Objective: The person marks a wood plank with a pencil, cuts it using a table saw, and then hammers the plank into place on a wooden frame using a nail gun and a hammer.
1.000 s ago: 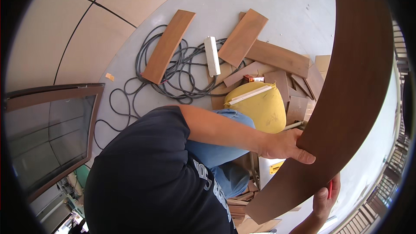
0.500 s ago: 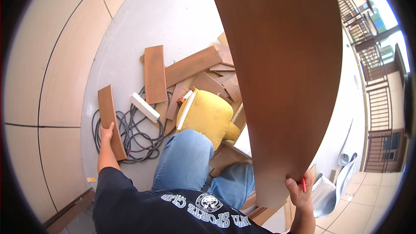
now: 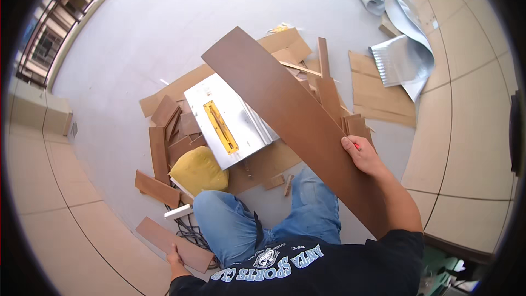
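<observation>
Right hand: my right hand (image 3: 361, 156) is closed on the edge of the long board, thumb over the top face, with a small red thing (image 3: 357, 147) caught in the same grip.
Long board: the brown long board (image 3: 296, 115) slants from beside my right thigh up across the view, its far end passing over one side of the metal table; whether it touches there I cannot tell.
Left hand: my left hand (image 3: 174, 256) grips the near edge of the short board, thumb on top, the other fingers mostly hidden.
Short board: the short board (image 3: 164, 237) is low on my left, near my knee, with black cable (image 3: 193, 232) coiled at its far side.
Metal table: the silver metal table (image 3: 200, 98) has a long yellow insert (image 3: 221, 127) in its top.
Yellow bundle: a yellow bundle (image 3: 200, 170) sits between the table and the white block (image 3: 178, 212).
Floor: brown offcuts (image 3: 160, 153) lie around the table; flat cardboard (image 3: 383, 98) and a curling silver sheet (image 3: 402, 60) lie to the far right.
</observation>
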The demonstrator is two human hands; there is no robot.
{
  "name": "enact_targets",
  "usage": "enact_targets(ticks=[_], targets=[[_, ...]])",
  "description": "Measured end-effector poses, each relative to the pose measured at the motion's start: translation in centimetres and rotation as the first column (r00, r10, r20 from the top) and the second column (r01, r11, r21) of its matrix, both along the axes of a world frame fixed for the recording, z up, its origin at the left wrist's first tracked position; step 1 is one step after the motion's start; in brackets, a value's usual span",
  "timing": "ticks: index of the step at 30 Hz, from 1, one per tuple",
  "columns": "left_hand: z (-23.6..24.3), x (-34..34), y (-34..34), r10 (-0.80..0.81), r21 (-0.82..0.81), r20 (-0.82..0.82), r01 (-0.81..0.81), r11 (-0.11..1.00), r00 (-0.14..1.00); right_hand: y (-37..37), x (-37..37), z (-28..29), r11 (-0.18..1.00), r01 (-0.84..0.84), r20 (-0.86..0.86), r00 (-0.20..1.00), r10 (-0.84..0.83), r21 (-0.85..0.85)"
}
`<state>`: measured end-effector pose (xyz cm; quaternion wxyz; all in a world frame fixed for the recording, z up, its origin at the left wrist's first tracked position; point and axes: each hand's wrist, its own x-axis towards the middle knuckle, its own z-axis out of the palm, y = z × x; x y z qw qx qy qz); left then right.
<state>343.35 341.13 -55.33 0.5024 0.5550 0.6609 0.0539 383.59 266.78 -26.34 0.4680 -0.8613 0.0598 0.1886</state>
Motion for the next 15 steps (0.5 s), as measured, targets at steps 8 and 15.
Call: enact_targets(ticks=[8,15], targets=[[28.1,23.2,-9.7,-0.884,0.092,-0.246,0.917,0.388,0.399,-12.4,-19.5,10.8,0.688,0.593,-0.411,0.799,-0.439,0.418],[50.5,36.7,-28.5,-0.695,-0.002,-0.504,0.805,-0.594,-0.513,-14.4,-40.8,19.0,0.690,0.723,-0.527,0.578,-0.623,-0.022]])
